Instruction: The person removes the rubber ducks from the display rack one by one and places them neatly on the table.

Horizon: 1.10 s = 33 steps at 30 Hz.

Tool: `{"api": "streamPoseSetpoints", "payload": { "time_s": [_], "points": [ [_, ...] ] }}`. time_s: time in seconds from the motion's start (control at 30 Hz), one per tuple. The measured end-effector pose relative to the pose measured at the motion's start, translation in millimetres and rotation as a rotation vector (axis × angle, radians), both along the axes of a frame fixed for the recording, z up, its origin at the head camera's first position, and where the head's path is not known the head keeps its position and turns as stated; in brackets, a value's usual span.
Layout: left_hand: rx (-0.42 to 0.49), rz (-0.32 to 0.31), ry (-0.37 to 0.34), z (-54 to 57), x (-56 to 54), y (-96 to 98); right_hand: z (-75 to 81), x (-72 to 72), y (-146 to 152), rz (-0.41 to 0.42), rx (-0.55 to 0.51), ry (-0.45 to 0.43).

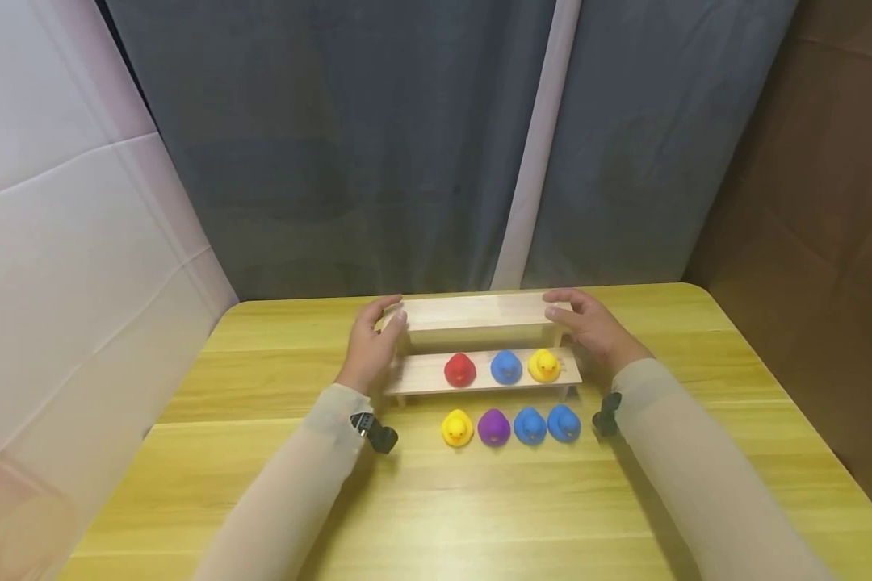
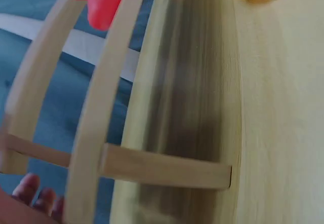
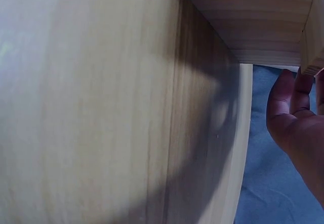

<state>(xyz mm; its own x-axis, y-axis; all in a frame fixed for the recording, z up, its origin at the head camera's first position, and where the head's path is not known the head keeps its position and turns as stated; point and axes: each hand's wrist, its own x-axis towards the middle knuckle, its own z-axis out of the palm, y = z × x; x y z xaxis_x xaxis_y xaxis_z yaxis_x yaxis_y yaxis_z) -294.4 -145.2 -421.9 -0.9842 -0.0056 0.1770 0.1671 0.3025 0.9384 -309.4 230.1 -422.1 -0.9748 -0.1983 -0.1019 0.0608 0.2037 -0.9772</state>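
Note:
An upper wooden shelf [image 1: 480,311] stands at the back of the table, a bare plank on short legs. My left hand [image 1: 372,343] holds its left end, thumb in front and fingers behind. At its right end, my right hand [image 1: 592,327] grips between thumb and fingers; the fingertips curl by the wood in the right wrist view. Just in front is a lower wooden shelf [image 1: 421,374] carrying a red duck [image 1: 460,370], a blue duck [image 1: 506,367] and a yellow duck [image 1: 544,365]. Whether the two shelves are joined, I cannot tell.
On the table [image 1: 436,516], before the lower shelf, sit another yellow duck [image 1: 457,428], a purple duck [image 1: 494,428] and two blue ducks [image 1: 530,425] in a row. A grey curtain [image 1: 334,161] hangs behind the table's back edge.

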Motion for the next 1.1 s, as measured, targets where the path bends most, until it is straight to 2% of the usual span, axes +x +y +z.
{"api": "streamPoseSetpoints", "payload": {
  "time_s": [0.17, 0.47, 0.67, 0.97, 1.1],
  "points": [
    [0.096, -0.033, -0.021, -10.4, -6.9, 3.9, -1.7, 0.7, -1.6, -0.007, -0.002, -0.002],
    [0.120, -0.043, 0.034, -18.9, -13.5, 4.6, 1.9, -1.1, -2.7, 0.003, 0.014, 0.000],
    [0.174, -0.040, 0.031, -27.2, -17.7, 5.5, 0.3, -4.5, -1.6, 0.013, 0.041, 0.001],
    [0.205, -0.013, 0.038, -33.8, -21.2, 13.7, 7.7, -2.5, 6.7, 0.013, 0.139, 0.015],
    [0.206, -0.026, 0.035, -37.0, -24.4, 19.1, 14.8, 1.7, 18.0, -0.035, 0.201, 0.032]
  ]
}}
